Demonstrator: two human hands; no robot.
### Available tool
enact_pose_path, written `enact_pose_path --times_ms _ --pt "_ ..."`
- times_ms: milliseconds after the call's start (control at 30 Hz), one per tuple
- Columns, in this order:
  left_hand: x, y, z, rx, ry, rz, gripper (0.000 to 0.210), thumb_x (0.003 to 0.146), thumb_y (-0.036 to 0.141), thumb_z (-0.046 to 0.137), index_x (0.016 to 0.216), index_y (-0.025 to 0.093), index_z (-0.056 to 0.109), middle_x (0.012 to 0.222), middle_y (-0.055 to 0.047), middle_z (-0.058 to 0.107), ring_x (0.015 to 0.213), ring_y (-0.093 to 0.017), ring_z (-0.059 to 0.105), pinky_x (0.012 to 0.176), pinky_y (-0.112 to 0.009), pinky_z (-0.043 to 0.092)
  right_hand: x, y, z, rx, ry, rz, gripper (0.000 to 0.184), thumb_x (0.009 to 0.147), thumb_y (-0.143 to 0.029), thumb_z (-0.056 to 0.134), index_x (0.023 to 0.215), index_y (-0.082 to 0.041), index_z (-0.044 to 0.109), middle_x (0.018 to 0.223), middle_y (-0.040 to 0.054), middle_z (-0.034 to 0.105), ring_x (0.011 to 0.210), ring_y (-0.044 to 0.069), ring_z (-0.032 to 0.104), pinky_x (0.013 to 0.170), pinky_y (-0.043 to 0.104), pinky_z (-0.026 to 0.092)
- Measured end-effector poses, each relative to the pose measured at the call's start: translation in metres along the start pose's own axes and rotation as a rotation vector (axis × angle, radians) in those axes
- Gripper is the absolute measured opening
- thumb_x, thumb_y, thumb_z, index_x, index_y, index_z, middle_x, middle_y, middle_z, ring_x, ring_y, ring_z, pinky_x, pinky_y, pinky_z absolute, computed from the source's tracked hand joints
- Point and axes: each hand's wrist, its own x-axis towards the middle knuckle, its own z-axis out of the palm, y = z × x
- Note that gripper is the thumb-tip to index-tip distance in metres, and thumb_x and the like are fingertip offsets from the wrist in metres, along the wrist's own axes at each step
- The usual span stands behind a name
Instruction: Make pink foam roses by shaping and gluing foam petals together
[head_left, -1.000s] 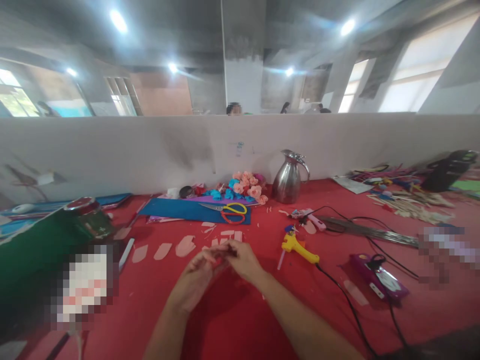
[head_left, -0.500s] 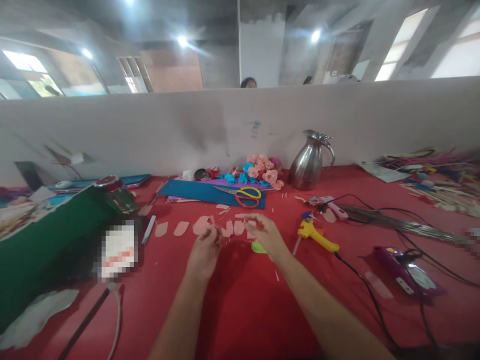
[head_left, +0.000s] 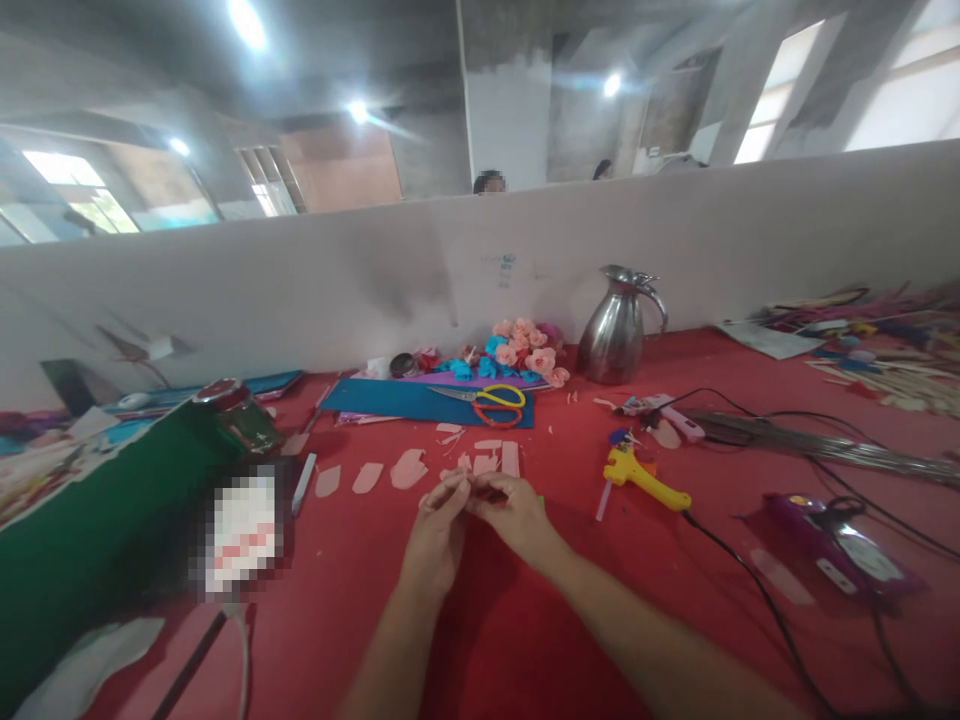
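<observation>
From where I stand, both hands meet low over the red table [head_left: 352, 580], the left hand [head_left: 436, 535] and the right hand [head_left: 521, 515] tip to tip. The fingers on each are drawn in narrow, in a pinch; I can't tell what, if anything, sits between them, because they cover it. Just beyond the fingertips lie pale pink strips [head_left: 510, 458], partly hidden by the knuckles. Left of the fingers, three pink cut pieces [head_left: 409, 468] lie apart in a row, the nearest one with a ragged edge, and past that row is a white stick [head_left: 303, 484]. Farther out beyond the fingers, scissors [head_left: 474, 396] with one yellow and one red handle rest on a blue sheet [head_left: 375, 398], and pink paper flowers [head_left: 540, 360] are bunched behind them. A steel jug [head_left: 613, 342] stands beyond and to the right. Right of the fingers, well apart from them, lies a yellow glue gun [head_left: 651, 484], its cord trailing toward a purple box [head_left: 832, 545].
</observation>
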Motion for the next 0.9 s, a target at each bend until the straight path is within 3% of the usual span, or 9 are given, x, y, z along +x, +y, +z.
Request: enact_pose_path --times_ms 100,233,633,900 --pt "0.001 0.001 -0.002 0.015 -0.041 -0.047 0.019 0.062 0.026 0.076 0.078 0.016 0.072 0.077 -0.003 0.068 0.076 -0.014 0.060 0.075 -0.025 0.045 0.000 0.001 0.000 -0.023 0.002 -0.029 0.012 0.074 -0.028 0.061 0.076 -0.023 0.071 0.075 -0.0005 0.070 0.075 0.018 0.063 0.071 0.029 0.048" --pt "0.005 0.007 -0.009 0.022 0.001 0.027 0.021 0.064 0.027 0.075 0.081 0.017 0.072 0.077 -0.003 0.068 0.074 -0.013 0.060 0.071 -0.024 0.045 0.002 0.006 -0.002 -0.014 -0.034 -0.013 0.011 0.072 -0.024 0.062 0.077 -0.023 0.072 0.078 0.0003 0.071 0.075 0.019 0.064 0.072 0.030 0.047" --pt "0.007 0.008 -0.015 0.162 -0.066 0.077 0.013 0.059 0.019 0.077 0.070 0.015 0.072 0.070 -0.002 0.065 0.068 -0.012 0.057 0.066 -0.022 0.044 0.004 0.017 -0.003 -0.102 -0.100 -0.065 0.017 0.075 -0.023 0.058 0.081 -0.026 0.073 0.081 0.0011 0.073 0.077 0.021 0.066 0.075 0.033 0.048" --pt "0.007 0.011 -0.014 0.170 -0.100 0.084 0.013 0.055 0.016 0.078 0.057 0.014 0.065 0.067 0.001 0.057 0.064 -0.009 0.051 0.060 -0.019 0.041 0.002 0.018 0.001 -0.145 -0.131 -0.088 0.019 0.074 -0.017 0.056 0.079 -0.022 0.073 0.078 0.0012 0.072 0.073 0.017 0.065 0.070 0.027 0.048"
